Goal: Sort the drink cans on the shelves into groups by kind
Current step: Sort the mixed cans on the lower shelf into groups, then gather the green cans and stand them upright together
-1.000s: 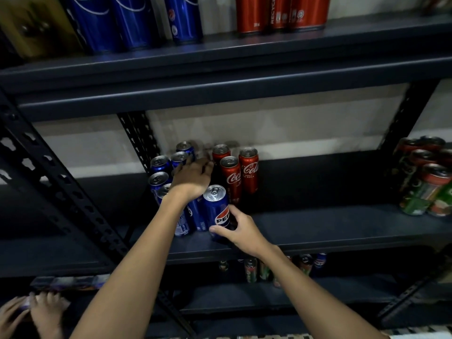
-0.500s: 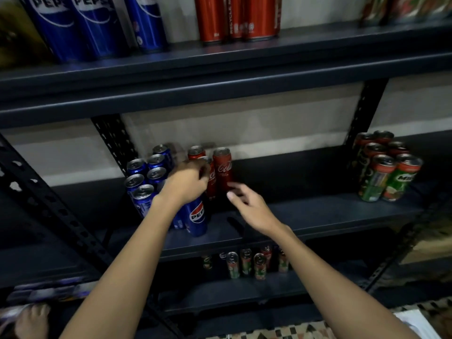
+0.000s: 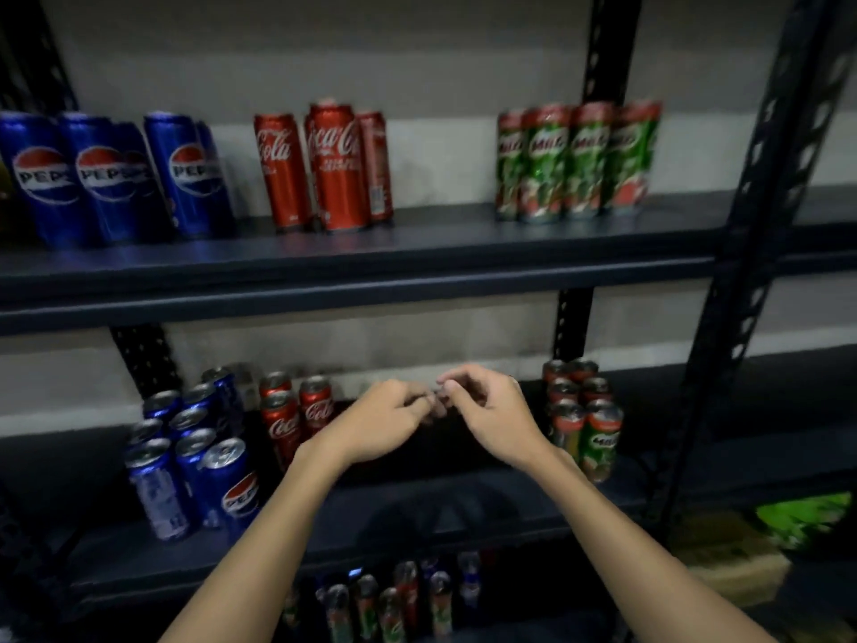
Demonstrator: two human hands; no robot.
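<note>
On the upper shelf point(image 3: 417, 252), blue Pepsi cans point(image 3: 111, 178) stand at the left, red Coca-Cola cans point(image 3: 334, 169) in the middle and green Milo cans point(image 3: 575, 160) at the right, each group well apart from the next, with bare shelf between them and along the near edge. Middle shelf point(image 3: 463, 508): a Pepsi cluster point(image 3: 195, 461) at the left, a Coca-Cola cluster point(image 3: 290, 415) just beside it, and a Milo cluster point(image 3: 584, 420) at the right by the far upright post point(image 3: 572, 327). Open shelf lies between the red and green clusters. Mixed cans point(image 3: 394, 601) stand on the lowest shelf, blurred. Left hand point(image 3: 385, 422) and right hand point(image 3: 491, 415) hang above that open stretch, backs up, wrists apart, fingertips meeting. Fingers of both are loosely curled and grip no can.
</note>
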